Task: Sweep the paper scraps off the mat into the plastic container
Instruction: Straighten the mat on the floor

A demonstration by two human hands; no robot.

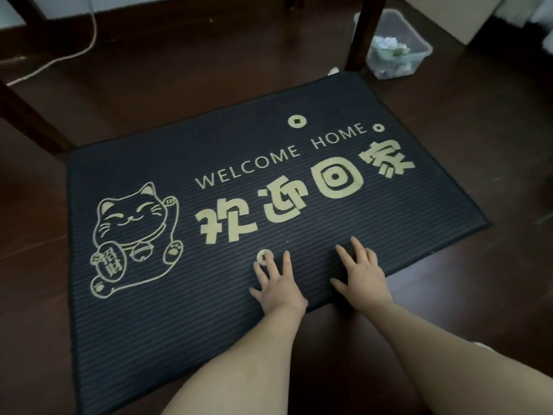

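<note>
The mat (299,205) lies on the dark wooden floor (179,85), and no loose scraps can be seen on it; the pale marks are printed (the cat, the letters, the coins). Both hands rest flat on its near edge, at about 6 o'clock of the mat. The left hand (276,284) has its fingers spread, the tips just beside a printed coin; the right hand (360,272) is also spread and holds nothing. They probably lie flat so that the palms can feel or push small pieces along the ribs. The container (416,55) stands on the floor at 1 o'clock, beyond the far corner of the mat and partly behind a dark furniture leg (363,34), with scraps (389,47) already inside. One white scrap (333,70) lies on the floor at that corner, so the task seems nearly done.
</note>
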